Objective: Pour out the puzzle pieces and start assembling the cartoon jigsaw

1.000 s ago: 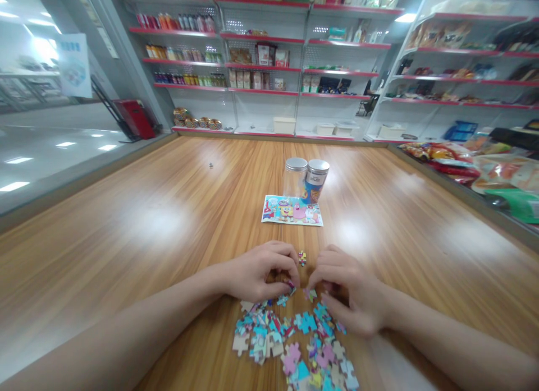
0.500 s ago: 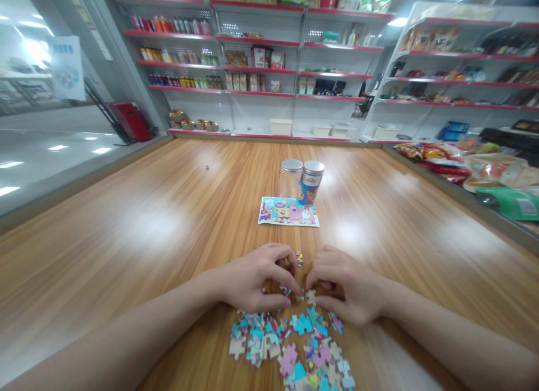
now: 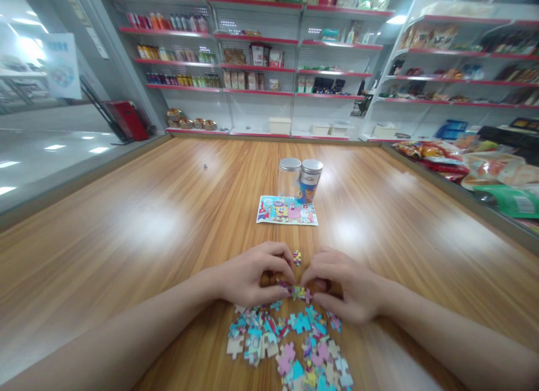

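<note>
Close together above a heap of jigsaw pieces (image 3: 301, 323), my two hands work at a few small pieces. My left hand (image 3: 255, 274) is curled, with its thumb and index finger on the left end of a short row of jigsaw pieces (image 3: 298, 293). At the row's right end, a pink and yellow piece lies against the bent fingers and thumb of my right hand (image 3: 351, 284). Whether the pieces are locked together I cannot tell. One yellow jigsaw piece (image 3: 297, 258) lies alone just beyond the fingertips. Farther back lies a cartoon picture sheet (image 3: 287, 211).
Behind the sheet stand a clear jar (image 3: 289, 178) with a silver lid and a blue-labelled can (image 3: 310, 182). A tiny object (image 3: 205, 166) lies at the far left of the wooden table (image 3: 138, 234). Snack bags (image 3: 438, 158) line the right side; stocked shelves (image 3: 256, 40) rise behind.
The piece by my right fingers showed a plain tan side; now a coloured, pinkish side shows there, in line with the pieces at my left fingers. My right fingers have moved slightly left.
</note>
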Demonstrator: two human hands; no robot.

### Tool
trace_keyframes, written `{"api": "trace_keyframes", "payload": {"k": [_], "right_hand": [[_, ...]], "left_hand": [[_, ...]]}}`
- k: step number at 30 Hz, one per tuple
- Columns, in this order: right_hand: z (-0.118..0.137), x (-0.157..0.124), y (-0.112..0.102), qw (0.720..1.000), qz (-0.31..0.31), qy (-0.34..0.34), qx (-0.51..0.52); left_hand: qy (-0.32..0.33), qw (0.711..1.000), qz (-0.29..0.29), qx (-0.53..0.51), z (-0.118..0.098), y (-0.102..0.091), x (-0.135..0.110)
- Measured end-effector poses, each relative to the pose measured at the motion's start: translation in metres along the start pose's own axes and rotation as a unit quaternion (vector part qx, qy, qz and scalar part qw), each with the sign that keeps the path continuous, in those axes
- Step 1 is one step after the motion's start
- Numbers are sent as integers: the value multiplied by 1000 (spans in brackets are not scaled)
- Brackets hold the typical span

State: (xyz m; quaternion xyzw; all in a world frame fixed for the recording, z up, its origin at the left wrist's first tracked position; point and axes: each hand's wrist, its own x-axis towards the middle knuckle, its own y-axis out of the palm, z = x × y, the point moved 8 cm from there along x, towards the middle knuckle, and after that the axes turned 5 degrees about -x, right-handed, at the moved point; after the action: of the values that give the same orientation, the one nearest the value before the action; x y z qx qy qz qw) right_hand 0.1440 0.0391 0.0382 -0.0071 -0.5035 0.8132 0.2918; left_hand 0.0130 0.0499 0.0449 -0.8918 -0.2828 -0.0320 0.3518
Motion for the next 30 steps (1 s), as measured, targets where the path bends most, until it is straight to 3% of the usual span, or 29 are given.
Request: {"api": "trace_keyframes", "payload": {"k": [10, 22, 30], "right_hand": [[4, 2, 0, 999, 17, 32, -8], [3, 4, 1, 999, -15, 19, -31], [-1, 2, -3, 998, -35, 47, -28]], "left_hand": [[-5, 1000, 11, 23, 1, 3, -2], [3, 1000, 7, 2, -2, 1, -2], [1, 1000, 4, -7, 0, 1, -3]]}}
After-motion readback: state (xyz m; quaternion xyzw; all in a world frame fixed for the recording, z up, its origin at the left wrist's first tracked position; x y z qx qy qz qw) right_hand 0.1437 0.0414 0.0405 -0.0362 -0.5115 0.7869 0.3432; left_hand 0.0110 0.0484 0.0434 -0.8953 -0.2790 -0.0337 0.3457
